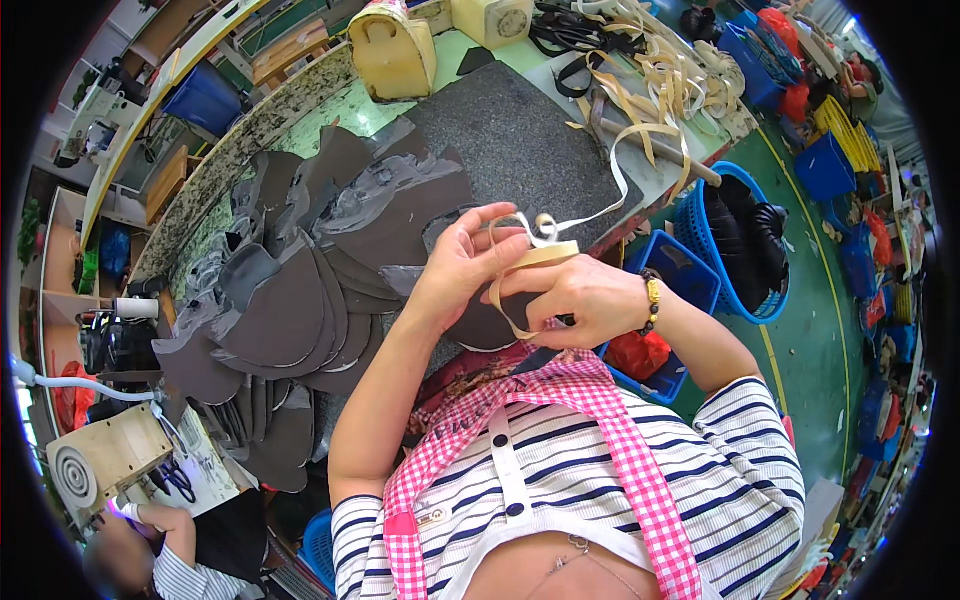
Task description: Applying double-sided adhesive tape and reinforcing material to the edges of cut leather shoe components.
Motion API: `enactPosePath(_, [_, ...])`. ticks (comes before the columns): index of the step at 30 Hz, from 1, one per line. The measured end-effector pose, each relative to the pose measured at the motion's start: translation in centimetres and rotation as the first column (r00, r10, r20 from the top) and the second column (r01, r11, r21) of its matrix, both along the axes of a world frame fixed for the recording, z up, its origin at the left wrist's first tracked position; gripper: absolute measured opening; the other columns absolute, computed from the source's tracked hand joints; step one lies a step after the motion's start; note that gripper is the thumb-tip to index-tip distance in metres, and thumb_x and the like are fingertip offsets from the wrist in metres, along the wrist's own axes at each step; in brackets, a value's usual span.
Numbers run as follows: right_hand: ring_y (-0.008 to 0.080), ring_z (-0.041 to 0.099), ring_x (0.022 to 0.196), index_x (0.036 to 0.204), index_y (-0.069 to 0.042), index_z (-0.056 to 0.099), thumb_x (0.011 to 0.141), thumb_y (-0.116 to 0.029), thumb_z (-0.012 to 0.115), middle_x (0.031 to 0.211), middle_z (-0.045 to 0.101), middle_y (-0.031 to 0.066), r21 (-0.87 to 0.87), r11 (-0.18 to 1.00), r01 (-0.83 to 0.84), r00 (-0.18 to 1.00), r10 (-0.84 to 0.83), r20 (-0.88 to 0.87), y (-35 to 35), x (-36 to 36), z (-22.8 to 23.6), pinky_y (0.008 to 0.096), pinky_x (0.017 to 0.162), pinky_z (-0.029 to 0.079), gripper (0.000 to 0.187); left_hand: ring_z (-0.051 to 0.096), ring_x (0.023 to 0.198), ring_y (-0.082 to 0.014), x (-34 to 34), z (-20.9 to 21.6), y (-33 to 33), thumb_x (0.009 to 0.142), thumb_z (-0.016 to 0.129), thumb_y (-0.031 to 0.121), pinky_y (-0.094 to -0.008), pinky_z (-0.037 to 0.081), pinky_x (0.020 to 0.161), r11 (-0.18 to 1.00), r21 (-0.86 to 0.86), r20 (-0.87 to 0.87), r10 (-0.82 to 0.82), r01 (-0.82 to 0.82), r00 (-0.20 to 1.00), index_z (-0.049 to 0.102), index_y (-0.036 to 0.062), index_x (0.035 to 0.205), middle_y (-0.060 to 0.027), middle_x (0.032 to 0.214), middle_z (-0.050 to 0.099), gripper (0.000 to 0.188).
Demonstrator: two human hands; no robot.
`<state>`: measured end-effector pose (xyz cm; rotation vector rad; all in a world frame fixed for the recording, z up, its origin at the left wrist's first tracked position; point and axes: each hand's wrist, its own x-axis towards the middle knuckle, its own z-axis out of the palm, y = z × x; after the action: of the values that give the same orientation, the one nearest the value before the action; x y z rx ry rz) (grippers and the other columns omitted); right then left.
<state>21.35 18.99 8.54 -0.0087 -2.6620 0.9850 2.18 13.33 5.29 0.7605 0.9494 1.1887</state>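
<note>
at far left, a beige bench machine (110, 455) stands beside a co-worker (175, 555). next, overlapping dark grey cut panels (290, 310), some with paler grey, smeared-looking edges, are piled on the worktable. the left hand (472, 262) pinches a narrow cream strip (548, 254) between thumb and fingers; the strip loops between the two hands, in front of the worker's chest, near the dark speckled slab (510, 130). the right hand (592, 300) grasps the same strip with curled fingers. beyond it, loose cream strips (695, 85) lie heaped at the table's far right, and a round blue basket (700, 230) holds black material.
</note>
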Motion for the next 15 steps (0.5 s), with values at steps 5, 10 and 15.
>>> enactPosePath(5, [0.0252,0.065,0.077,0.073,-0.006,0.065,0.079,-0.029,0.072,0.086,0.068,0.0096,-0.181,0.982,0.049,0.833,0.06,0.55,0.9,2.0,3.0,0.0354,0.067,0.051,0.026,0.067,0.078,-0.0144,-0.5,0.1,-0.7,0.092,0.064,0.008,-0.0269,0.055,0.077,0.978,0.036,0.033,0.205,-0.206,0.978,0.062,-0.0031,0.109,-0.0089,0.091,0.069,0.021])
enactPosePath(10, [0.0196,0.068,0.08,0.096,-0.002,0.065,0.077,-0.034,0.076,0.088,0.07,0.0105,-0.073,0.679,0.73,0.683,-0.726,0.081,3.4,3.0,3.7,0.0326,0.07,0.052,0.038,0.063,0.07,-0.0139,-0.3,1.9,-3.2,0.091,0.062,0.008,-0.0284,0.051,0.065,0.936,0.277,-0.441,0.323,-0.216,0.837,0.066,0.0017,0.111,-0.0081,0.085,0.069,0.021])
enactPosePath(15, [0.0142,0.059,0.096,0.125,0.001,0.053,0.081,-0.03,0.076,0.116,0.06,0.0088,-0.517,0.837,0.18,0.978,-0.209,0.002,1.3,-2.3,2.8,0.0273,0.08,0.048,0.059,0.058,0.073,-0.0111,0.7,5.6,-5.0,0.096,0.054,0.009,-0.0301,0.047,0.064,0.724,0.689,-0.698,0.656,0.02,0.288,0.066,0.0044,0.115,-0.0052,0.086,0.067,0.023])
